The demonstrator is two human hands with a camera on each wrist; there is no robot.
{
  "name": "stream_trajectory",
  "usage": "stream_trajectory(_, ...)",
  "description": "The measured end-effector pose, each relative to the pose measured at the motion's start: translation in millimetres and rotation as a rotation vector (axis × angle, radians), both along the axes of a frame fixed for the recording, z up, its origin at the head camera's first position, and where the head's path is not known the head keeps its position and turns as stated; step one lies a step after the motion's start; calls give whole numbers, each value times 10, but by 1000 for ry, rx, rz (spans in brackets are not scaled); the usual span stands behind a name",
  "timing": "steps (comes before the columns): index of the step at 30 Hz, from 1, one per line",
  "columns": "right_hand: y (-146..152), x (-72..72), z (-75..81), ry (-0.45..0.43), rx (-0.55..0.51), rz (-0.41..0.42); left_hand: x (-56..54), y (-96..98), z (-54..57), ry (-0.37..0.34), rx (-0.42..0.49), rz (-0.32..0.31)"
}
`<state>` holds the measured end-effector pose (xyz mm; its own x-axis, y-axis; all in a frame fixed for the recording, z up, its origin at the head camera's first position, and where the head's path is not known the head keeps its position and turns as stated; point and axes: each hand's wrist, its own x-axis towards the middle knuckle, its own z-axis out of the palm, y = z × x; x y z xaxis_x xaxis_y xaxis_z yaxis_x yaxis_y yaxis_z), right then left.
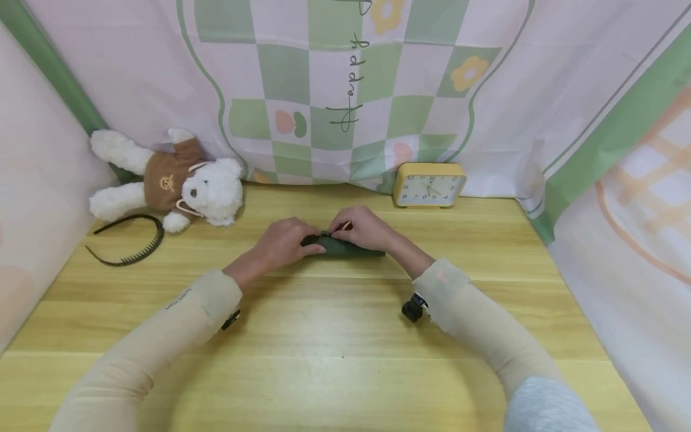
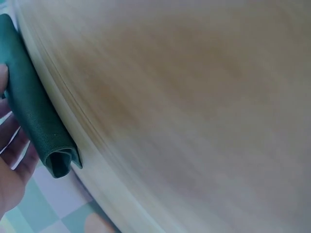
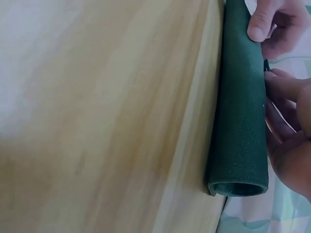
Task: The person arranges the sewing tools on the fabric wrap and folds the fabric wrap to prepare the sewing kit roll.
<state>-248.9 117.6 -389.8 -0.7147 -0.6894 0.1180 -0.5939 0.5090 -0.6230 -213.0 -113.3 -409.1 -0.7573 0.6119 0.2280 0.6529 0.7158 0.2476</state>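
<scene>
A dark green rolled case (image 1: 353, 247), leathery with an open tubular end, lies lengthwise on the table. Its left part is gripped by my left hand (image 1: 285, 240), thumb on the near side and fingers behind. In the left wrist view the roll (image 2: 36, 107) shows a loose flap edge beside its hollow end. My right hand (image 1: 363, 228) is at the roll's far side, near the middle, and its fingertips pinch a small dark strap (image 3: 266, 65). Most of that strap is hidden by the fingers. The right wrist view shows the roll's other end (image 3: 238, 188), also hollow.
At the back left lies a white plush bear (image 1: 213, 189) in a brown top. A black toothed headband (image 1: 156, 237) is in front of it. A yellow-framed clock (image 1: 429, 185) stands at the back right. Patterned cloth (image 1: 335, 78) hangs behind the wooden table (image 1: 324, 360).
</scene>
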Motion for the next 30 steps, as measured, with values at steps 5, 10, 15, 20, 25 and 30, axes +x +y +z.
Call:
stream_trajectory(5,4,11,-23,61,25,46,12,-12,-11,35,0,-11)
stream_trajectory(10,49,29,-44,47,72,73,-1,-22,-30,34,-18,-30)
stream_trajectory(15,99,71,-67,97,134,113,-33,-21,-25,-18,-29,-30)
stream_trajectory(20,107,101,-116,160,171,150,-45,-18,-24,-41,-77,-44)
stream_trajectory(25,117,125,-124,153,152,137,-42,0,-15,-50,-97,-39)
stream_trajectory(30,129,112,-126,160,125,142,-64,11,5,-50,-98,-39)
